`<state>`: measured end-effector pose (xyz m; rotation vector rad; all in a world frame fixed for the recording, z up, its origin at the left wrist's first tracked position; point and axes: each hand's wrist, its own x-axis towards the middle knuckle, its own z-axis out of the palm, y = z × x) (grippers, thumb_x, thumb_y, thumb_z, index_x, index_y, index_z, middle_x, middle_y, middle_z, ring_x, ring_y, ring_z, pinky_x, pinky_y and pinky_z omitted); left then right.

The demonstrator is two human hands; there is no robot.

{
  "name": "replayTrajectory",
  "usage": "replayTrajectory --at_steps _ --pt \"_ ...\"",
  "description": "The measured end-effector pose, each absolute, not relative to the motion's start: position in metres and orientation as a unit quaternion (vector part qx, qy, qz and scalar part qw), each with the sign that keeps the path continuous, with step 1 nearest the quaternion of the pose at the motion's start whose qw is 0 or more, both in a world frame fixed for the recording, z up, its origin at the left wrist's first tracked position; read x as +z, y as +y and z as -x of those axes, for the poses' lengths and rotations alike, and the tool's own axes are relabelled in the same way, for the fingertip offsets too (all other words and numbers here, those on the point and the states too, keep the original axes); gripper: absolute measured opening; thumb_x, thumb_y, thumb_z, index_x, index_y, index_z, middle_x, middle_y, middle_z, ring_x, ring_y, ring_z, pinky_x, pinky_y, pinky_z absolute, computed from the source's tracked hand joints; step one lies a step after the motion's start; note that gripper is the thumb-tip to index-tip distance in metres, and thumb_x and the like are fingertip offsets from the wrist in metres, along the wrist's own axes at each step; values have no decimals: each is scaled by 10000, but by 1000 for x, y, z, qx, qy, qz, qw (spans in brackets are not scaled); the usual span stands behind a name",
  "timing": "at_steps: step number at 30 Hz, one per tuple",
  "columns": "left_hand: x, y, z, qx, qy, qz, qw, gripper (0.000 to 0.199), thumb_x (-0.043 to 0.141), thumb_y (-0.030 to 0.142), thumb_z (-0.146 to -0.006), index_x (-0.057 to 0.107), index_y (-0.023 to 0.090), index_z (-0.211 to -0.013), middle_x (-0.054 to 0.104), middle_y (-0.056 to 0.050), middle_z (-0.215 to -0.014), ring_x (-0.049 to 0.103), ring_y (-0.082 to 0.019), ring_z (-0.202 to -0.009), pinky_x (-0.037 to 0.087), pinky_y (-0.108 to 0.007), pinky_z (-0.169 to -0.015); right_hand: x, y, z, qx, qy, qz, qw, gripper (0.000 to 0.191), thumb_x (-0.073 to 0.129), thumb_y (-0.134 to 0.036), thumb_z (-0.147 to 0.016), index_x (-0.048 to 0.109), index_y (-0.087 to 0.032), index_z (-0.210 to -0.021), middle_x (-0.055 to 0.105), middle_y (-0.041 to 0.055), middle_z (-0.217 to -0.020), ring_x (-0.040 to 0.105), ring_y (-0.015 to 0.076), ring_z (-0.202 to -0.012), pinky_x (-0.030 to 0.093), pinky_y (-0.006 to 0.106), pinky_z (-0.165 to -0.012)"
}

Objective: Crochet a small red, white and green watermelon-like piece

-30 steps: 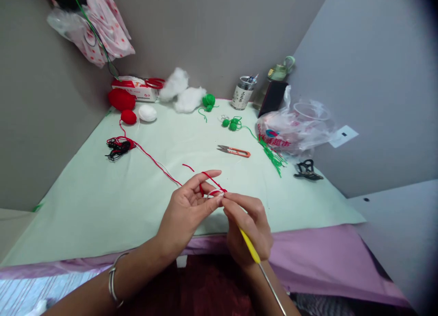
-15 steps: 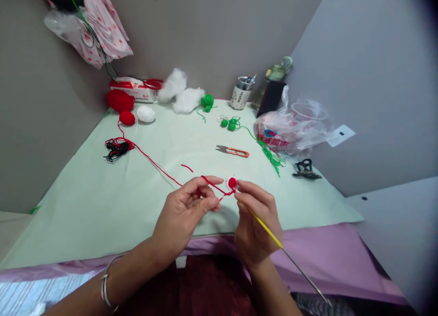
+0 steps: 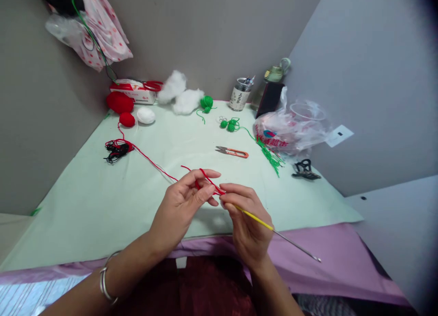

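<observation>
My left hand point(image 3: 181, 204) is closed on red yarn point(image 3: 206, 176), with a strand looped over the index finger and the thumb pinching near the others. In my right hand point(image 3: 249, 222), closed fingers hold a crochet hook point(image 3: 296, 246) with a yellow grip; its bare metal end points down to the right. Its other end meets the red yarn between my two hands, where the tip is hidden. The small red-and-white crocheted piece is covered by my fingers. From my left hand the yarn runs back left to a small red yarn ball point(image 3: 127, 119).
Thread snips point(image 3: 232, 152) lie beyond my hands. Green yarn pieces point(image 3: 270, 157), a plastic bag point(image 3: 290, 126) and a black hair claw point(image 3: 305, 170) are on the right. White stuffing point(image 3: 188, 101), a white yarn ball point(image 3: 146, 115) and a tissue box point(image 3: 135, 94) stand behind, left.
My right hand has moved left, close against my left fingers, and the hook has swung flatter. The red-and-white piece, visible before, is now hidden.
</observation>
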<state>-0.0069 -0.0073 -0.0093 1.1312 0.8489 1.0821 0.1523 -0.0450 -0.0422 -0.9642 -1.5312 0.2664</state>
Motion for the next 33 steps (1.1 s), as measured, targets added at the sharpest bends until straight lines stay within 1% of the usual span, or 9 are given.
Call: replayTrajectory --at_steps 3,6,9,14,20,24,27,30,33 --pt "-8 -4 8 498 394 -495 594 114 800 301 -928 805 262 -1035 696 40 -805 681 -114 -772 545 -208 -782 -44 -45 -150 90 -639 440 625 271 626 -57 -999 772 -260 -1103 760 67 -1045 744 192 -958 632 315 -728" --pt "-9 -4 7 525 391 -472 591 117 822 284 -917 802 267 -1031 695 55 -770 678 -95 -753 536 -187 -790 -46 -45 -149 99 -637 444 623 285 621 -49 -997 765 -268 -1110 749 51 -964 719 184 -873 608 311 -671" --pt "-9 -7 2 533 371 -414 638 120 829 276 -911 789 252 -1022 708 60 -766 683 -72 -698 542 -174 -773 -46 -44 -148 107 -624 446 633 296 618 -44 -998 759 -279 -1111 741 25 -892 692 177 -827 597 321 -681" --pt "-6 -9 -5 519 344 -327 711 193 874 280 -860 768 182 -987 727 22 -747 667 -82 -669 549 -168 -672 -44 -45 -145 144 -590 464 645 260 637 -63 -1001 778 -272 -1068 734 4 -885 669 147 -809 570 285 -694" --pt "-5 -10 0 482 295 -347 748 190 808 315 -932 776 195 -1077 643 46 -667 564 -54 -558 472 -145 -546 -44 -48 -144 160 -568 490 642 211 657 -114 -1007 786 -278 -1038 737 -19 -870 671 141 -811 561 272 -725" --pt "-11 -13 4 488 353 -475 642 304 823 241 -902 754 222 -1197 664 28 -850 600 -75 -686 512 -169 -623 -46 -48 -144 144 -565 490 648 238 652 -96 -1004 783 -286 -1061 739 -18 -880 672 144 -812 559 274 -721" --pt "-15 -13 4 479 382 -554 564 371 759 189 -928 708 214 -1294 685 7 -950 621 -95 -758 540 -199 -699 -48 -49 -144 120 -585 464 654 312 649 -49 -989 772 -296 -1133 759 -6 -937 682 156 -856 568 288 -737" --pt "-17 -13 4 461 373 -593 544 383 702 174 -951 691 198 -1333 718 -7 -990 642 -101 -770 555 -228 -771 -49 -49 -143 103 -600 454 651 370 638 -11 -981 759 -293 -1188 760 7 -994 690 157 -893 579 294 -756" --pt "-19 -14 2 464 370 -567 571 367 730 204 -938 710 202 -1304 741 0 -959 667 -110 -792 563 -234 -815 -49 -50 -142 84 -608 451 648 377 635 4 -974 755 -278 -1194 748 19 -1011 694 159 -928 592 299 -782"
